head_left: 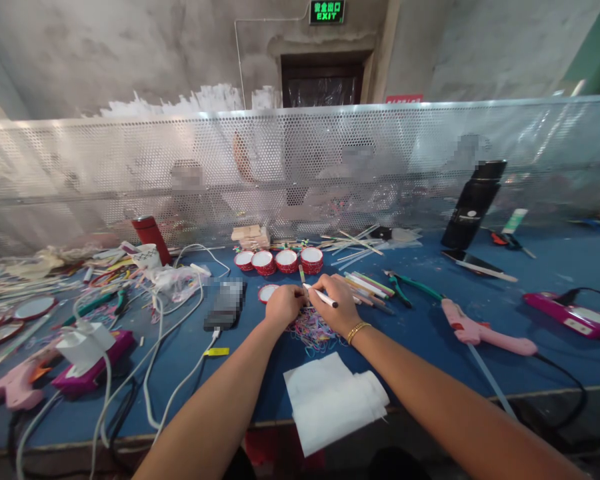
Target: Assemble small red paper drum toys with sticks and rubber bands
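Observation:
My right hand (336, 303) grips a white marker pen (321, 296) with a black end, its tip pointing left. My left hand (284, 307) is closed in a pinch beside that tip, on a thin small stick (301, 273) that stands up between the hands. A pile of thin multicoloured rubber bands (316, 331) lies under both hands. Just behind my left hand is a round white disc with a red rim (267, 293). Stacks of similar red-rimmed discs (311, 257) stand farther back. To the right of my right hand lies a bundle of coloured sticks (373, 283).
White cloth (335, 400) hangs over the front edge. Left are a phone (225, 305), tangled white cables and a purple power strip (93, 367). Right are green-handled pliers (415, 285), a pink glue gun (485, 333) and a black bottle (473, 207). A perforated metal screen (260, 160) stands behind.

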Demonstrator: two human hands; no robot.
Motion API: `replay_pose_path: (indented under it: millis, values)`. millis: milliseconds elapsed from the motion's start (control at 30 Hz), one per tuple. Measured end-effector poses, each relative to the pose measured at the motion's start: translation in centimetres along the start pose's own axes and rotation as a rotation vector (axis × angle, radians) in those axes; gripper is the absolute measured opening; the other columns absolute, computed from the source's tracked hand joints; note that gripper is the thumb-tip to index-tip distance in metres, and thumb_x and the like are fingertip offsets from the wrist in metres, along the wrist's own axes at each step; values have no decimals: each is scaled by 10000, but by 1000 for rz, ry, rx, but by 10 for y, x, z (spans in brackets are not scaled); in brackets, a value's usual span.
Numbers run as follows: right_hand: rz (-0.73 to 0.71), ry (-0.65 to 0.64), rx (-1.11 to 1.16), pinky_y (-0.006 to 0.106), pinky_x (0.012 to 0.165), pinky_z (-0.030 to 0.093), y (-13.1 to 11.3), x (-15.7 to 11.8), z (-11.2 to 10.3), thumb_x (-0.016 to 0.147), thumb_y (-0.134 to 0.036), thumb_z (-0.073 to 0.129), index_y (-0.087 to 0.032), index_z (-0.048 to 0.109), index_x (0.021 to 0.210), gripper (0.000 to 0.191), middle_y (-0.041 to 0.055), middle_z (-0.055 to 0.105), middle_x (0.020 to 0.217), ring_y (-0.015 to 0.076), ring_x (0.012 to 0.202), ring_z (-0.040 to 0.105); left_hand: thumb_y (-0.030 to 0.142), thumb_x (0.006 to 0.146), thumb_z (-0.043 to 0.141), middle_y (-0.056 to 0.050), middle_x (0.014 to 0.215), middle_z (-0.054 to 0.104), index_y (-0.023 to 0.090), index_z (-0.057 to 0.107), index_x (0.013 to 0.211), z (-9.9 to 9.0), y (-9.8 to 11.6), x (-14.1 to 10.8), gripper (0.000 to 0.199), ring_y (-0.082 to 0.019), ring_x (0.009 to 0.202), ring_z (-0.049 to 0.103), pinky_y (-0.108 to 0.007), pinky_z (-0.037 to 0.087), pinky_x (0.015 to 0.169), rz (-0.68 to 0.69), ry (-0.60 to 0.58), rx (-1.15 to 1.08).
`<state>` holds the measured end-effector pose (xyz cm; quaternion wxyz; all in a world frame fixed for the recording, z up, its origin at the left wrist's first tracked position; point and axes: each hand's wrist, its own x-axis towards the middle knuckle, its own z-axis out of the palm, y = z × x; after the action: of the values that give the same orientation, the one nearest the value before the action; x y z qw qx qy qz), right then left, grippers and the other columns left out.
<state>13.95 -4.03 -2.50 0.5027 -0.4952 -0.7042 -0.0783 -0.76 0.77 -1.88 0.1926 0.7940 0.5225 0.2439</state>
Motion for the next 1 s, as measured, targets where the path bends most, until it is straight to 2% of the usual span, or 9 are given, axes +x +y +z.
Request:
replay_pose_path:
  millis: [200,467,1000]
  values:
    - [5,3,-15,334,697,362,1,0,1,860,-240,545,-235,478,685,187,7,590,645,194,671,505,229,804,630,-21,839,752,214,764,841,2,-2,2,139,-155,748,647,-232,375,612,-11,11,11]
    - [38,49,-35,337,712,367,4,-1,2,855,-222,548,-240,461,683,194,2,583,633,196,671,515,271,804,638,1,730,713,212,743,785,2,-3,4,121,-139,658,609,-234,338,559,-18,-11,-4]
    - [25,39,-36,344,736,370,6,-3,4,862,-219,546,-236,466,694,188,-1,581,642,191,670,504,266,806,640,-12,759,723,212,758,827,1,-1,3,132,-143,678,610,-233,355,583,-34,-13,7]
